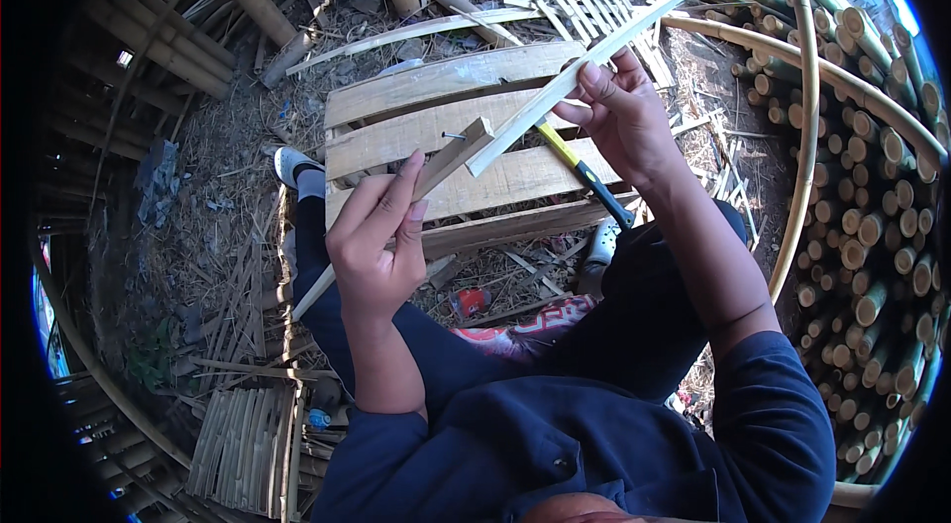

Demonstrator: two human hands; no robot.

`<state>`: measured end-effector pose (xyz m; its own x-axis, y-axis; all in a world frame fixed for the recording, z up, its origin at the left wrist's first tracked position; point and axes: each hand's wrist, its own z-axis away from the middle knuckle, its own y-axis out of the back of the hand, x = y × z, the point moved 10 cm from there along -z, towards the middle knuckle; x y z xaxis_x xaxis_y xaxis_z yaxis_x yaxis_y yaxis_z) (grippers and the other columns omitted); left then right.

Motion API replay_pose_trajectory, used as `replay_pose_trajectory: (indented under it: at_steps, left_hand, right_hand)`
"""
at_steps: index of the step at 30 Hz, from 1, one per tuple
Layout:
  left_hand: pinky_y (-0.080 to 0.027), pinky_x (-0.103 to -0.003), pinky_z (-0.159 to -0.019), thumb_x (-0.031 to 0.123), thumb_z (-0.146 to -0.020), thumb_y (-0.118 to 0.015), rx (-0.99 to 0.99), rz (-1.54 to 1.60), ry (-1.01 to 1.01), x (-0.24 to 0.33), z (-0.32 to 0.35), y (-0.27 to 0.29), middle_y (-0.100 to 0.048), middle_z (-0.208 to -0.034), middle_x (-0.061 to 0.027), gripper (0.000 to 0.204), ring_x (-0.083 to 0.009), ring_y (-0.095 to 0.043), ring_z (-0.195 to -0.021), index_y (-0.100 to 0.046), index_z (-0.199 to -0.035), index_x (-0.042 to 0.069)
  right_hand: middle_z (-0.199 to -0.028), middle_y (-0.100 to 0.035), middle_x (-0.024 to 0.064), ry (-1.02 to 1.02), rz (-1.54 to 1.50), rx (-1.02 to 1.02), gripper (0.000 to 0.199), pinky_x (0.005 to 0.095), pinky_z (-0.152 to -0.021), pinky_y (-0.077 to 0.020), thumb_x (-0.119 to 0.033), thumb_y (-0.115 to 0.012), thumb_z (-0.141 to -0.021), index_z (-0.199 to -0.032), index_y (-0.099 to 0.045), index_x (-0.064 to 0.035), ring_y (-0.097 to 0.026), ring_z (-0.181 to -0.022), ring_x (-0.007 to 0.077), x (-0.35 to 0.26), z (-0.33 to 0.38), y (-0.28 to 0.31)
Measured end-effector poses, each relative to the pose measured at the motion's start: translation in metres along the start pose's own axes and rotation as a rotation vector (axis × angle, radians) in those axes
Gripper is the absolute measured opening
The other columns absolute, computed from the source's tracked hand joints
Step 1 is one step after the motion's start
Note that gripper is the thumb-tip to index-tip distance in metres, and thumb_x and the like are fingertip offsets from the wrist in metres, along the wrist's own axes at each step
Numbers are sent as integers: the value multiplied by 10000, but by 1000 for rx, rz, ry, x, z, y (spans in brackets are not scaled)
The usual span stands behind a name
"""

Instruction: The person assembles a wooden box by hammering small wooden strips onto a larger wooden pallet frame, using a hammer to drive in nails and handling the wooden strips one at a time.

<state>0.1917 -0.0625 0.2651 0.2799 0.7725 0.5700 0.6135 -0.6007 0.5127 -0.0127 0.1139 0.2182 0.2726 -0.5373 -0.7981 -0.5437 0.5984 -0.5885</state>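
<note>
A: What is crowding the left hand (371,246)?
B: Little; it is gripping a short wooden strip (451,158) with a nail, mid-frame above the slatted table (436,87).
A: And rightward?
B: The right hand (619,117) is pinching a long pale bamboo strip (604,52), stacked bamboo poles (872,256) hemming it in.

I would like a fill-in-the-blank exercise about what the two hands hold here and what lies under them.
1. The left hand holds a wooden piece with a ____ sticking out of it.
2. The right hand holds a long pale bamboo ____.
3. A hammer with a yellow and black handle lies on the wooden ____.

Missing words: nail; strip; pallet
</note>
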Motion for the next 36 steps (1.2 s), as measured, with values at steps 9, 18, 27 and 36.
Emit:
replay_pose_trajectory:
  at_steps: [9, 18, 27, 36]
  left_hand:
    - [-525, -298, -637, -43, -814, -778, 92, -126, -105, 10, 0, 2, -693, -933, -120, 434, -201, -645, -715, -740, -1240, 30]
    - [-531, -300, -644, -46, -799, -785, 102, -108, -163, 17, 1, 4, -698, -936, -116, 443, -203, -655, -731, -745, -1232, 36]
    - [-541, -310, -694, -40, -837, -746, 35, -96, -102, 9, 1, -1, -701, -950, -137, 414, -219, -668, -755, -732, -1246, 19]
    - [-503, -329, -646, 40, -932, -682, -67, -207, 81, -33, -1, 7, -651, -889, -131, 353, -249, -631, -707, -705, -1284, 49]
  right_hand:
    - [-1034, -685, 132, 0, 46, 0, 409, 348, -856, -655, -83, -706, -964, -1310, -508, 7, -706, -903, 194, -7, 6, 0]
    - [-1021, -691, 133, 5, 55, -43, 371, 364, -851, -646, -79, -690, -971, -1293, -527, 3, -698, -905, 210, -6, 5, 2]
    - [-971, -707, 105, -55, 211, 21, 272, 356, -819, -609, -69, -685, -973, -1209, -560, -18, -719, -858, 211, 0, -2, 19]
    - [-1054, -665, 156, -313, 1284, 47, 500, 357, -777, -552, -73, -573, -1012, -1481, -434, 32, -667, -928, 202, 31, -28, 105]
